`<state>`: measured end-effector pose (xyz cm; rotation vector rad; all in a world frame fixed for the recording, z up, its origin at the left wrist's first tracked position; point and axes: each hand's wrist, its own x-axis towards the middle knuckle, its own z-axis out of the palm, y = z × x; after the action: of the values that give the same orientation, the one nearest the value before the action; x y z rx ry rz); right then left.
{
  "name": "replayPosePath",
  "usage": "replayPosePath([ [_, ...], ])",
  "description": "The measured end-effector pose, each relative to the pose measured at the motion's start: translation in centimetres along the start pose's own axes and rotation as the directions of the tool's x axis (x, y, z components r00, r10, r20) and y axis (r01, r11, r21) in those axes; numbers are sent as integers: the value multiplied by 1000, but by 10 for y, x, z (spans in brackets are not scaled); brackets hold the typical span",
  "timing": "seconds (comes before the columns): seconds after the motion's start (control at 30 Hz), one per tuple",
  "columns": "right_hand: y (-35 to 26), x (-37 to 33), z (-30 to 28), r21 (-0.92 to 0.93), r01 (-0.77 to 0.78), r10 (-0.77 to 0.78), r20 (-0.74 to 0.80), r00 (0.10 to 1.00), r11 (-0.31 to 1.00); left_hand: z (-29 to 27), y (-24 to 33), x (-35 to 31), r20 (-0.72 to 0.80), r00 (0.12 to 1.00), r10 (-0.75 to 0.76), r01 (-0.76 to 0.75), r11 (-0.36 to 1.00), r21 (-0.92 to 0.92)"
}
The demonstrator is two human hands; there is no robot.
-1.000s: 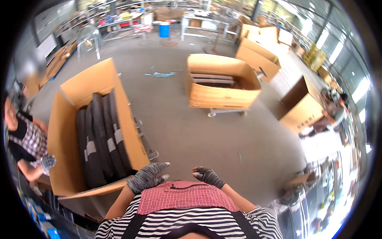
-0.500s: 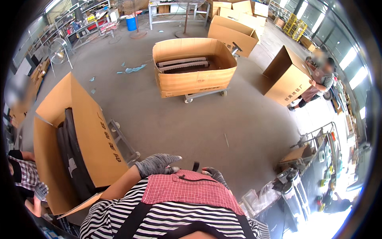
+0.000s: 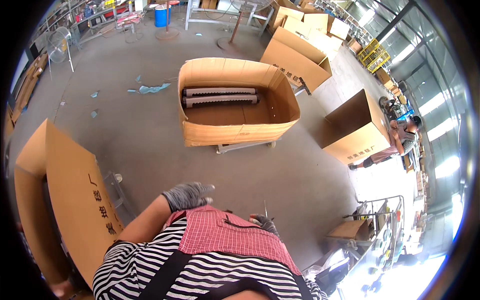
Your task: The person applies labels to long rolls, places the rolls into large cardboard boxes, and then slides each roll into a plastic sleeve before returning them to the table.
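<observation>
Red apron (image 3: 212, 237) beside left hand (image 3: 186, 195), right hand (image 3: 265, 223) (partly hidden)

The left hand (image 3: 186, 196) wears a mottled grey glove, the right hand (image 3: 266, 224) a grey one too. The apron (image 3: 212, 239) is pinkish red with a fine pale check, its zip (image 3: 245, 227) black, its straps (image 3: 167, 270) black. The shirt (image 3: 215, 276) is striped black and white. The left box (image 3: 77, 195) and middle box (image 3: 235, 136) are tan-brown, the left one printed in black. The strips (image 3: 220, 100) are pale greyish mauve, edged black. The floor (image 3: 220, 172) is grey, the drum (image 3: 161, 17) blue, the scraps (image 3: 153, 89) pale blue, the rack (image 3: 373, 54) yellow.
</observation>
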<state>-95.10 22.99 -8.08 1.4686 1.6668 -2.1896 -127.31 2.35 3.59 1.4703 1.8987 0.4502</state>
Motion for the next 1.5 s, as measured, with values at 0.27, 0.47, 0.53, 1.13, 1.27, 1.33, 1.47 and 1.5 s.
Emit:
replayPosePath([
  [0.27,-157,132,-18,-452,151,-172,-4,985,879,-142,-89,135,-101,988,-114,113,993,-22],
  [0.47,-236,335,-74,-382,246,-263,9,965,891,-181,-169,272,-83,923,-377,370,925,-82],
  [0.53,-273,433,-78,-594,331,-353,85,932,733,-194,-210,312,-145,886,-440,428,898,-106],
  [1.13,-341,1120,143,-868,280,-90,345,934,-411,-193,-698,778,-160,751,-641,655,754,52],
  [1.27,-318,1214,133,-801,356,-212,501,839,-482,-177,-745,840,-211,795,-568,598,793,117],
  [1.33,-317,1223,142,-764,447,-174,574,800,-466,-164,-780,849,-270,804,-530,587,780,218],
  [1.47,-294,1165,129,-706,522,107,544,833,-479,-157,-807,875,-196,814,-547,581,749,320],
  [1.5,-269,1149,104,-709,522,77,557,827,-475,-155,-807,884,-177,821,-542,565,733,378],
])
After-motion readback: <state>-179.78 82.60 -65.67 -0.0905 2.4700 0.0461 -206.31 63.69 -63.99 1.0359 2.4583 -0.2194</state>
